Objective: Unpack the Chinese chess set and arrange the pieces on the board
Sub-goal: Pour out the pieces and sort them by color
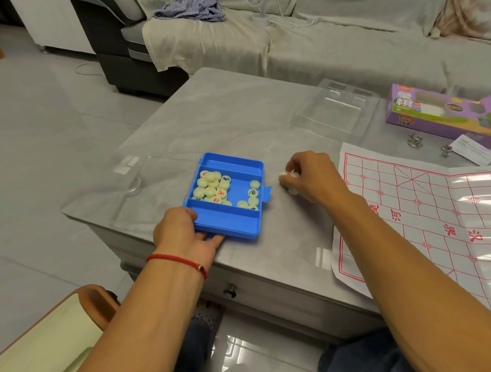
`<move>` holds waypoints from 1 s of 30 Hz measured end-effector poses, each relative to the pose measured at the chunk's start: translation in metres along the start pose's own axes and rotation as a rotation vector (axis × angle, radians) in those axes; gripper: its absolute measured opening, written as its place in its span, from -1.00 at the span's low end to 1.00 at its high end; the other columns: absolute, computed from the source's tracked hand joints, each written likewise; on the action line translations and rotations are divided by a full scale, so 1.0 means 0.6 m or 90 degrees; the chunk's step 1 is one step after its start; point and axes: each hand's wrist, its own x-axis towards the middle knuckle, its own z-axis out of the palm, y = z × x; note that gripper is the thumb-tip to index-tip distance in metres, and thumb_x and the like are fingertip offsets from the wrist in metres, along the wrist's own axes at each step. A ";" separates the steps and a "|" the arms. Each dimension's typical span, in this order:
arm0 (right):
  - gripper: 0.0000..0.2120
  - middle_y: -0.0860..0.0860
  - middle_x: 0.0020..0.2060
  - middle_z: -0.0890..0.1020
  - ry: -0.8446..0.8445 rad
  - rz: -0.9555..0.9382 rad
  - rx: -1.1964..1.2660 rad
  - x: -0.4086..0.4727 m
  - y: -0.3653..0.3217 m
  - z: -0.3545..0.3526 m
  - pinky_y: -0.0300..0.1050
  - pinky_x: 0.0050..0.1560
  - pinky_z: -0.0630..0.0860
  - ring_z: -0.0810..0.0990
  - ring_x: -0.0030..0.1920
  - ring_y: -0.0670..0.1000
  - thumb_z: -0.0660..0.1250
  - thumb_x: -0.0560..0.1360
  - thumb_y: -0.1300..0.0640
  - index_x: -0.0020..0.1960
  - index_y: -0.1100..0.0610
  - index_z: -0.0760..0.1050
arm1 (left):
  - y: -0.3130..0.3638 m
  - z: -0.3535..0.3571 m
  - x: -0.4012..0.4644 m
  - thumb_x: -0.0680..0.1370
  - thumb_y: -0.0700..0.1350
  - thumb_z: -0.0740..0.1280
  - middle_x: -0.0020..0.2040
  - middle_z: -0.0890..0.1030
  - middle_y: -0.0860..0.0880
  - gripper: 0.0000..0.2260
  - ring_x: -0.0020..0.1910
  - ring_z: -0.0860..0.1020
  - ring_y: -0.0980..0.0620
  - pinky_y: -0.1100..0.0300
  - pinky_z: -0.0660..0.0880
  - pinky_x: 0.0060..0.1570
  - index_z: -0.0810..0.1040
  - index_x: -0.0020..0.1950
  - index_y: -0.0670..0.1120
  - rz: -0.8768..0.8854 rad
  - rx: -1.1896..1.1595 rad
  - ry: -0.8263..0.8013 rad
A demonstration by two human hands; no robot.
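Observation:
A blue plastic tray (235,220) sits near the table's front left edge with several pale round chess pieces (212,185) in its middle compartment. My left hand (180,231) grips the tray's near left corner, thumb on the rim and fingers under its front edge. My right hand (311,177) is just right of the tray, fingers curled around a few pale pieces (285,176) above the tabletop. The paper board (437,216) with red grid lines lies flat at the right, with no pieces on it.
A purple game box (439,109) and a clear plastic insert (335,106) lie at the back right of the grey table (217,114). Small metal puzzles (415,140) and a paper slip (472,149) lie by the box. A covered sofa stands behind; a chair arm is at bottom left.

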 end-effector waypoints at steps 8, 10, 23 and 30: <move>-0.73 -0.01 0.07 0.63 -0.080 -0.361 0.030 -0.039 -0.095 0.016 -0.08 0.11 0.50 0.56 0.01 -0.05 0.46 0.49 0.11 0.18 0.03 0.61 | -0.006 0.003 0.000 0.55 -0.35 0.13 0.03 0.57 -0.20 -0.73 -0.05 0.60 -0.19 -0.13 0.55 -0.27 0.45 0.19 -0.15 0.005 -0.002 0.006; -0.65 -0.03 0.22 0.59 -0.145 -0.410 0.011 -0.043 -0.106 0.041 -0.07 0.24 0.46 0.54 0.20 -0.03 0.44 0.51 0.08 0.29 0.02 0.55 | -0.008 0.004 -0.001 0.54 -0.35 0.13 0.02 0.58 -0.21 -0.73 -0.05 0.60 -0.19 -0.14 0.56 -0.22 0.47 0.17 -0.15 0.009 -0.010 0.007; -0.74 0.02 0.05 0.60 -0.139 -0.434 -0.087 -0.026 -0.108 0.037 -0.01 0.05 0.50 0.53 -0.03 -0.04 0.45 0.51 0.03 0.19 0.00 0.60 | -0.006 0.006 0.000 0.56 -0.34 0.12 -0.03 0.58 -0.21 -0.82 -0.10 0.60 -0.19 -0.14 0.56 -0.22 0.46 0.03 -0.16 0.003 -0.013 0.013; -0.61 -0.02 0.27 0.50 -0.187 -0.460 -0.085 -0.034 -0.115 0.050 -0.10 0.12 0.45 0.49 0.18 0.00 0.36 0.58 0.12 0.39 -0.03 0.49 | -0.008 0.004 0.001 0.55 -0.34 0.13 -0.01 0.58 -0.23 -0.83 -0.06 0.61 -0.22 -0.16 0.56 -0.18 0.46 -0.02 -0.15 0.004 -0.013 0.009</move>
